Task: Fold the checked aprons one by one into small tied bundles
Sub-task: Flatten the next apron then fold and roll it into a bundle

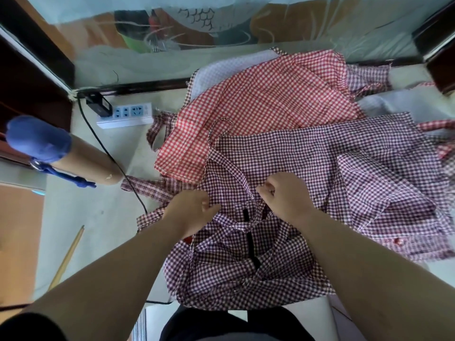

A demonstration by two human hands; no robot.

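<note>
A pale worktop (98, 217) fills the frame. Heaped across its centre and right are the checked aprons: a red checked apron (258, 99) at upper centre, a spread purple one (369, 168) at right, and the purple checked apron (246, 274) being worked on at lower centre, rumpled and not yet folded. It lies directly under and in front of both hands, its long axis running from the lower edge of the frame up toward the pile. No box or basket shows.

At left lie a cardboard tube (91, 163) capped with blue cloth (37, 139), a power strip (125, 114) above it and a wooden stick (66, 257) below.

The left hand (194, 210) curls its fingers on the apron's upper left edge, pinching the cloth. The right hand (283, 195), near it, appears to pinch the strap (236, 173), which runs up and left from it. Both hands are equally near, so the first fold probably starts here.
</note>
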